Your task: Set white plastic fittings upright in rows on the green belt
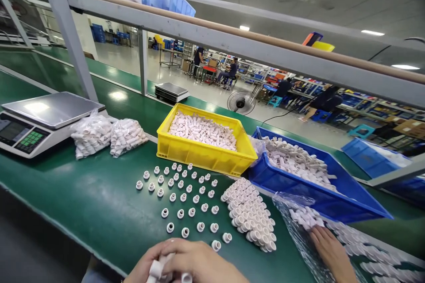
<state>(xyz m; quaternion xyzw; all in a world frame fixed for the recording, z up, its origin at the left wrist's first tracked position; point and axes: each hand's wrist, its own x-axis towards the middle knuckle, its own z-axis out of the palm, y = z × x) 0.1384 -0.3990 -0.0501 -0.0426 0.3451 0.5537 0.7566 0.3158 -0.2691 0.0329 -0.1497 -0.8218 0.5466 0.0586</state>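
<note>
At the bottom edge my left hand (143,266) and my right hand (207,260) come together around a few white plastic tube fittings (156,269), which both hands grip. Just beyond them on the green belt (93,203), single white fittings (181,199) stand upright in loose rows. To their right, a tight cluster of fittings (250,214) is packed side by side.
A yellow bin (202,155) and a blue bin (299,188) behind the rows hold white fittings. Two filled bags (108,136) lie beside a scale (36,121) at left. Another person's hand (332,252) rests on a clear bag of fittings (302,219) at right. Workers sit far behind.
</note>
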